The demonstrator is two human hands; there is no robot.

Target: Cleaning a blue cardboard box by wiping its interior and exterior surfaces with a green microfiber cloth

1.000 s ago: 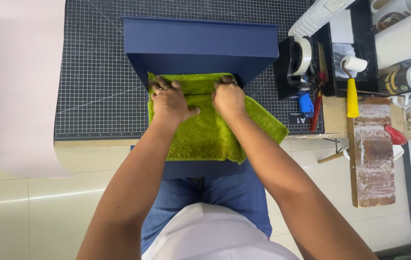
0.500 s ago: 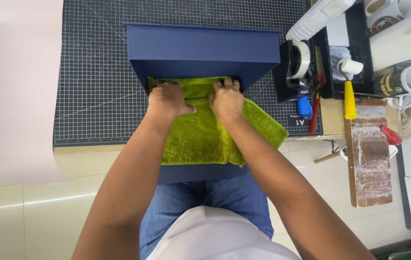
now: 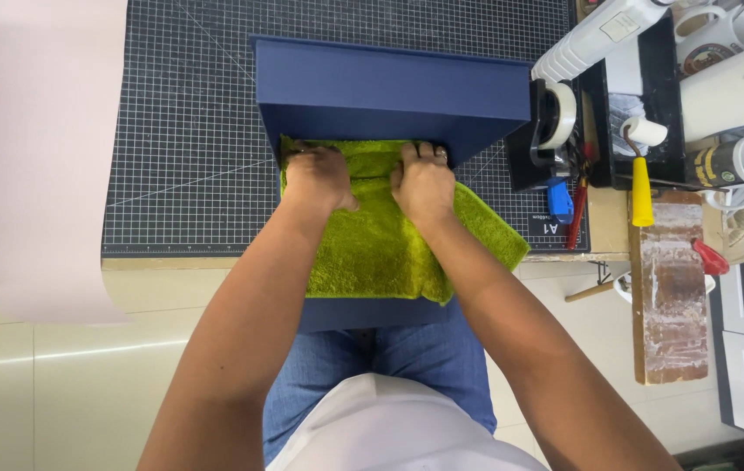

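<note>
— Green towel (image 3: 389, 235) lies across the navy box (image 3: 389, 87), on the cutting mat (image 3: 189, 131)?
— Yes. Left hand (image 3: 318, 179), right hand (image 3: 422, 183) press it, fingers curled flat, gripping nothing. Overhanging box could tip off.

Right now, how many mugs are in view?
2, both at the right edge: a white mug at the top right corner, and a dark printed mug below it. Others may be hidden among the clutter there.
</note>
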